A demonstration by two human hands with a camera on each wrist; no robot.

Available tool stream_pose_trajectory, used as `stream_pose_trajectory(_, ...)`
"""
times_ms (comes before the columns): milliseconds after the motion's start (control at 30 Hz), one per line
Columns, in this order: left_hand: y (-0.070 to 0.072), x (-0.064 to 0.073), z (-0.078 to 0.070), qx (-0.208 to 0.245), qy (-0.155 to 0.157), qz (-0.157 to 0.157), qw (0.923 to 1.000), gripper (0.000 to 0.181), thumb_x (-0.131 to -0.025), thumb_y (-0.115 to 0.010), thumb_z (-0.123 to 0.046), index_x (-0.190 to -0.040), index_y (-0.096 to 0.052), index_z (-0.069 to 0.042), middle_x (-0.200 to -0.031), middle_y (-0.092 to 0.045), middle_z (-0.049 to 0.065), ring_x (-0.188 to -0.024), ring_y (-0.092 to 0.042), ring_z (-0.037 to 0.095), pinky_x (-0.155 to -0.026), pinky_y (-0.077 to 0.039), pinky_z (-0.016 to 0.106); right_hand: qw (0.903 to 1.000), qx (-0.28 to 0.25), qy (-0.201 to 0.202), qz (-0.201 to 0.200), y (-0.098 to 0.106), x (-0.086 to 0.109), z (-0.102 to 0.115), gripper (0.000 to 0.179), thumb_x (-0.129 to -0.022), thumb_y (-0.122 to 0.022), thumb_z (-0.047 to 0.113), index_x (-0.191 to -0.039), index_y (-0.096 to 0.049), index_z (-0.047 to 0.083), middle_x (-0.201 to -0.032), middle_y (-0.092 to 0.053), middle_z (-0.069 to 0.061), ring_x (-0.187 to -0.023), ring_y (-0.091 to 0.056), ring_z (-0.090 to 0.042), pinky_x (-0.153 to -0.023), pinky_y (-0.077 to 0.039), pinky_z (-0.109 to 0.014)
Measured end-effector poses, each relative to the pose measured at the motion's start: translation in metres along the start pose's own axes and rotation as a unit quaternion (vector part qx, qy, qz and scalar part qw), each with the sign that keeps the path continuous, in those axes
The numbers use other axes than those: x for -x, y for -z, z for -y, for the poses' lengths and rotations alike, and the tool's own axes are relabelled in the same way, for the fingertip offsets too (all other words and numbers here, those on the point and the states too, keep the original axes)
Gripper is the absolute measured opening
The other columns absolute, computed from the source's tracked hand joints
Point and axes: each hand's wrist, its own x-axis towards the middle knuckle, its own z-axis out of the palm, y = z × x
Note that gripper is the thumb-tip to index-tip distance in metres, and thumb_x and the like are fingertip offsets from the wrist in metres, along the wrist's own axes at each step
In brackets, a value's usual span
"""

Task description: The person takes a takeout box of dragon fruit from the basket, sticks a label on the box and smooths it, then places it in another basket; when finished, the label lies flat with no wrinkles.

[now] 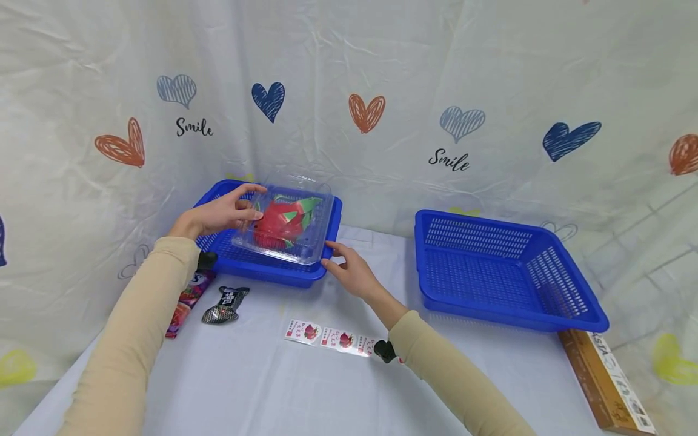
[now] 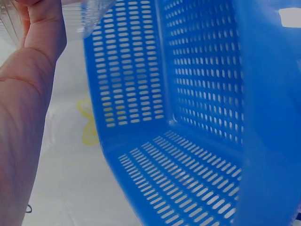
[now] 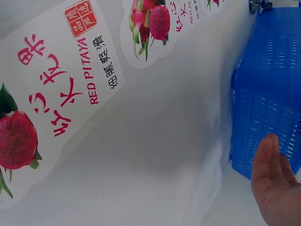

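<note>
A clear plastic clamshell box (image 1: 313, 242) with a red and green dragon fruit (image 1: 279, 223) inside is tilted over the left blue basket (image 1: 262, 275). My left hand (image 1: 226, 212) grips the box's left side, thumb and fingers bent at its edge. In the left wrist view, the left hand (image 2: 44, 28) is cut off at the top, beside the clear plastic. The right hand (image 1: 351, 274) pinches the box's near right corner between thumb and forefinger. In the right wrist view, the right hand (image 3: 277, 183) appears before the blue basket, its grip hidden.
A second blue basket (image 1: 474, 278) stands at right, beside a brown pasta box (image 1: 608, 381). A strip of dragon fruit stickers (image 1: 332, 338) lies in front. A black packet (image 1: 225, 304) and a purple-red packet (image 1: 188, 303) lie near the left basket. A heart-print curtain (image 1: 327, 72) hangs behind.
</note>
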Motion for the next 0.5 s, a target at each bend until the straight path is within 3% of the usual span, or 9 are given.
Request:
stream_pose_trajectory(233,-0.0015,-0.0016,-0.0050,-0.007,-0.005,-0.001,1.0000,0.066,-0.096,-0.064,-0.027,-0.150,-0.026,-0.026,-0.087,-0.053,0.014,-0.074,-0.054,0.027,-0.074,-0.047,0.041,0.9994,-0.018,-0.025,-0.016,-0.0013,0.0008,-0.0012,0.050,-0.100,-0.057,0.032,-0.147,-0.045,0.020,-0.134,-0.054,-0.009,-0.103,-0.062,-0.024,-0.085,-0.053,-0.036)
stream_pose_trajectory(367,-0.0037,-0.0025,-0.0080,-0.006,-0.008,0.002,0.9999,0.066,-0.096,-0.065,-0.027,-0.149,-0.027,-0.027,-0.088,-0.052,0.014,-0.088,-0.056,0.030,-0.079,-0.048,0.042,0.9953,-0.050,-0.037,-0.075,-0.0003,0.0001,-0.0009,0.045,-0.100,-0.056,0.033,-0.143,-0.050,0.020,-0.133,-0.056,-0.007,-0.104,-0.061,-0.023,-0.083,-0.053,-0.036)
stream_pose_trajectory(500,-0.0059,-0.0039,-0.0100,-0.009,-0.012,0.006,0.9999,0.067,-0.096,-0.065,-0.028,-0.150,-0.026,-0.026,-0.089,-0.052,0.014,-0.093,-0.056,0.031,-0.082,-0.049,0.042,0.9886,-0.085,-0.017,-0.123,0.0029,-0.0003,0.0022,0.044,-0.100,-0.055,0.034,-0.142,-0.050,0.022,-0.132,-0.058,-0.004,-0.109,-0.059,-0.023,-0.088,-0.051,-0.040)
